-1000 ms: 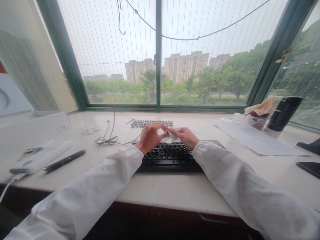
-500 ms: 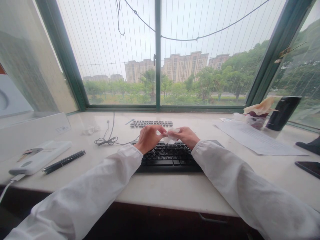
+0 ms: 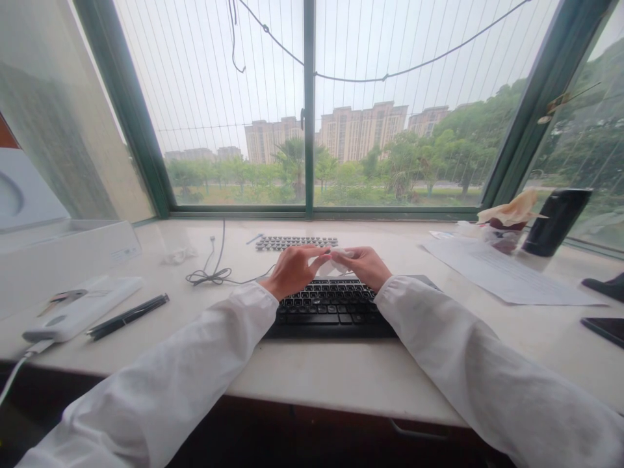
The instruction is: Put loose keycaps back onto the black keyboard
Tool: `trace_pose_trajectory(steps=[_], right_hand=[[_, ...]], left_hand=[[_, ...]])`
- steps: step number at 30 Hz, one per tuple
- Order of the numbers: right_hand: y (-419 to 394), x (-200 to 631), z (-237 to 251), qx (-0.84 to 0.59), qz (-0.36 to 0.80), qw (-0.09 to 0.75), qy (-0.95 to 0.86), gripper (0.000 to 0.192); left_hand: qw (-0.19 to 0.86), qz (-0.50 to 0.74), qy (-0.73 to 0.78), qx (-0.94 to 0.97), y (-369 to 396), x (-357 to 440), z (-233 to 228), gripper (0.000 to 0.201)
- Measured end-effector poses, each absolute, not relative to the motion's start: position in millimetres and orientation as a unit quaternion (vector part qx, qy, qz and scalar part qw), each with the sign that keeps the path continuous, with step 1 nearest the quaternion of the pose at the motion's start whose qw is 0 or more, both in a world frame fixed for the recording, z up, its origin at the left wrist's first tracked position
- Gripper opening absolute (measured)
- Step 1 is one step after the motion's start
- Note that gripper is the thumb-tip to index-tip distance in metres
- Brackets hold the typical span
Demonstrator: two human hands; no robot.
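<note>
The left hand [image 3: 292, 270] and the right hand [image 3: 363, 265] are meeting in the middle of the frame, both pinching a small crumpled white wipe [image 3: 335, 262] between their fingertips, just above the far edge of the black keyboard [image 3: 331, 309]. Behind them a grey set of keycaps [image 3: 296, 242] is lying near the window, a white cable [image 3: 210, 273] is curling to the left, and a black pen [image 3: 127, 316] is resting at the lower left, while a paper sheet [image 3: 502, 276] and a dark cup [image 3: 556, 222] are sitting at the right

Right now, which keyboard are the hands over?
The black keyboard nearest the desk edge; both hands hover above its far rows. The smaller grey keyboard lies beyond, by the window.
</note>
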State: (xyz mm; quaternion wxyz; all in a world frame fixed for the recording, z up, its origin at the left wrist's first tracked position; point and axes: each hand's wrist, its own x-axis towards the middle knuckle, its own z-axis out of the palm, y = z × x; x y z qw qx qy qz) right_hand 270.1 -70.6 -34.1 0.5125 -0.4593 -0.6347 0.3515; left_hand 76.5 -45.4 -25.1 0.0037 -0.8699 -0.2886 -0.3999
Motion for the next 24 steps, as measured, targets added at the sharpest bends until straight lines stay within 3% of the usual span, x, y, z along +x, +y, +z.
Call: trace_pose_trajectory(steps=[10, 17, 24], right_hand=[[-71.7, 267.1, -32.7, -0.466, 0.404, 0.526, -0.586, 0.055], [-67.4, 265.5, -33.0, -0.480, 0.438, 0.552, -0.523, 0.057], [-78.8, 259.9, -27.4, -0.445, 0.433, 0.504, -0.600, 0.057]], left_hand=[[-0.014, -0.437, -0.276, -0.856, -47.7, 78.1, -24.3, 0.020], [0.028, -0.471, -0.303, -0.828, -49.4, 78.5, -23.9, 0.018], [0.044, -0.473, -0.276, -0.835, -52.4, 78.0, -21.5, 0.012]])
